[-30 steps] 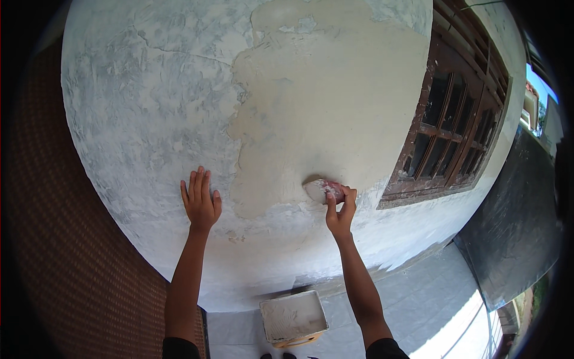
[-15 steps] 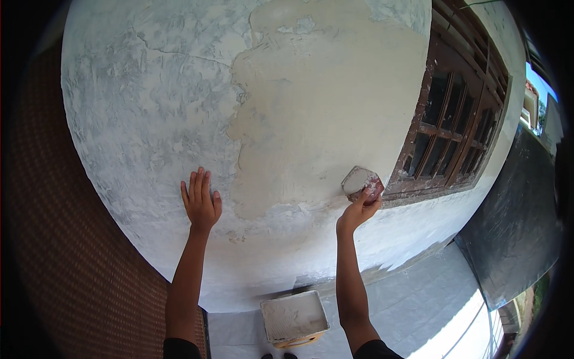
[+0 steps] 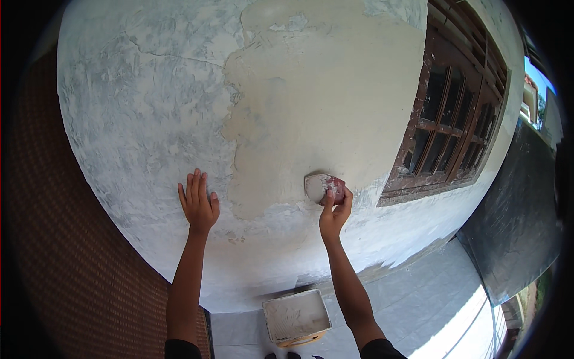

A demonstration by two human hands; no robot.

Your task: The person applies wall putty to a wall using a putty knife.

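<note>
My right hand point(image 3: 336, 216) grips a dark red putty scraper point(image 3: 336, 186), its face smeared with pale filler. The scraper's edge meets the wall point(image 3: 269, 137) at the lower part of a cream-coloured coated patch, left of the window. My left hand point(image 3: 199, 202) rests flat with fingers spread on the rougher white-grey part of the wall, holding nothing. Below, between my forearms, stands a rectangular container point(image 3: 267, 320) of pale, smooth filler.
A brown wooden window point(image 3: 445, 119) with dark panes is set in the wall at the right. Woven brown matting point(image 3: 89, 239) runs along the left. A dark sheet point(image 3: 508, 221) leans at the far right, and a pale sheet point(image 3: 406, 299) covers the ground.
My right hand has moved the scraper leftward along the wall, away from the window's lower corner. The left hand stays in the same place on the wall.
</note>
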